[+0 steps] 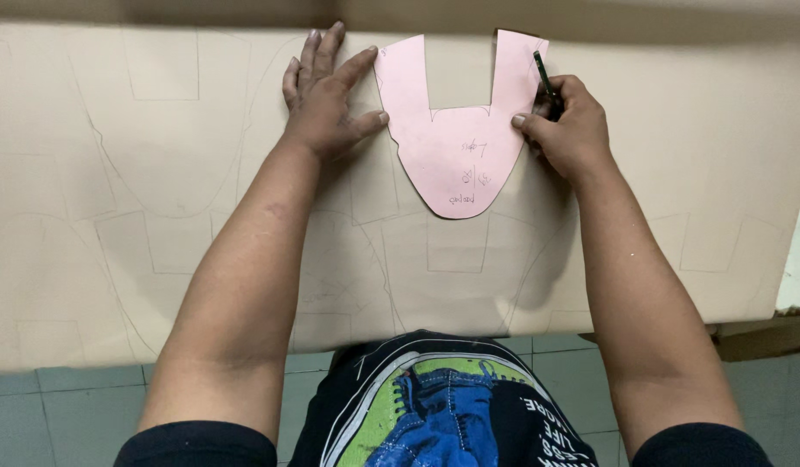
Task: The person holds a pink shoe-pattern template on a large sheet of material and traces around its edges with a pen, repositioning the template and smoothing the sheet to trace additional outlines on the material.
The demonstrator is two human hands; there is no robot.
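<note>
pink template (452,151) pinned flat on a beige sheet (140,259) by two hands, a dark pen (544,76) at its right edge.

the template is a thin pink card with a rounded tip pointing toward the person and two square-ended prongs pointing away, a deep slot between them; small handwritten marks sit near the tip. it lies near the far edge of the sheet, between the hands. the left hand (326,99) rests open and flat, fingers spread, its thumb tip touching the card's left edge. the right hand (568,125) is curled closed around the pen, whose tip meets the right prong's outer edge. the sheet is covered in faint traced outlines of similar shapes. below its near edge lies a grey-green tiled floor (62,406).
</note>
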